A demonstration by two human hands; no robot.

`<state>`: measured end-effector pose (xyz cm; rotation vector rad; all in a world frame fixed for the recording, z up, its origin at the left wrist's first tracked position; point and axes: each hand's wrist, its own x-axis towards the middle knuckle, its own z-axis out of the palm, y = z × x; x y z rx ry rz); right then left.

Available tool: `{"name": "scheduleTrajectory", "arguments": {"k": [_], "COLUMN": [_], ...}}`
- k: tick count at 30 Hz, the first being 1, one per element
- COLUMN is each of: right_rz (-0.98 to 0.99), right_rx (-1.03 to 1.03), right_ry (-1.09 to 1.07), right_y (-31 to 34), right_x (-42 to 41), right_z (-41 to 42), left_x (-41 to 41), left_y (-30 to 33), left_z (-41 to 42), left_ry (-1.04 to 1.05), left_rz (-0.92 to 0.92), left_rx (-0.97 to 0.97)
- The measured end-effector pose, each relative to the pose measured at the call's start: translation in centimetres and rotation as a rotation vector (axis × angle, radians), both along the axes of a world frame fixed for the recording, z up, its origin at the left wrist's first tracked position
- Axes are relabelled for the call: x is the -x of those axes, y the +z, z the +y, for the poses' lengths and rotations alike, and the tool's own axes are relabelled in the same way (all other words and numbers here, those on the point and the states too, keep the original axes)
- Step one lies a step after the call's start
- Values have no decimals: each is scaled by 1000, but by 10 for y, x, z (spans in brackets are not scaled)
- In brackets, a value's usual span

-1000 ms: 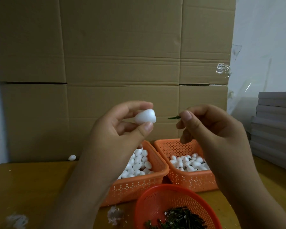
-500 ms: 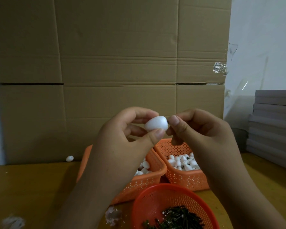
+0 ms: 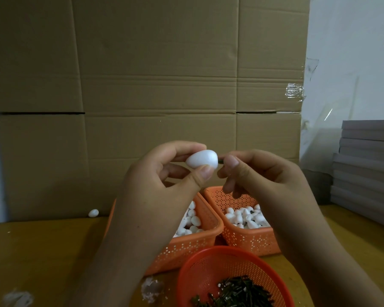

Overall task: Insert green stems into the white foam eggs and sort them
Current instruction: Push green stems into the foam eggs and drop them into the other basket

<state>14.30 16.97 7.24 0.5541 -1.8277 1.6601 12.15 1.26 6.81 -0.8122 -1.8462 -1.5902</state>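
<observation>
**Stem being seated in a foam egg**

A white foam egg [image 3: 201, 159] is held in the air above the baskets by the left hand [image 3: 164, 185], pinched between the thumb and the curled fingers. The right hand [image 3: 259, 173] is closed in a tight pinch on a green stem [image 3: 220, 161], of which only a short dark piece is seen between the fingertips and the blunt end of the egg. The stem touches the egg there; how deep it is pushed in cannot be told.

The step in hand is judged to be the insertion itself. For the next move, a straight push along the egg's long axis is called for, with the grip of the left hand kept firm but gentle, because the foam can probably be dented. After that, the finished egg is to be sorted into a basket.

On the tabletop [image 3: 42, 251], two orange rectangular baskets are placed side by side: the left basket [image 3: 197, 242] and the right basket [image 3: 248, 240], both filled with white foam eggs. Nearer, a round red basket [image 3: 200, 273] with more stems is seen. One loose egg [image 3: 93, 213] lies by the cardboard wall [image 3: 153, 74].
</observation>
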Motion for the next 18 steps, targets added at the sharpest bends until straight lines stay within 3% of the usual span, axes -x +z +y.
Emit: {"name": "scheduleTrajectory", "arguments": {"k": [18], "right_rz": [-2], "right_rx": [-4], "right_ry": [38], "right_y": [0], "right_x": [0], "right_z": [4], "left_x": [2], "left_y": [-1], "left_z": [-3], "left_ry": [-74], "left_rz": [-18], "left_rx": [-1]}}
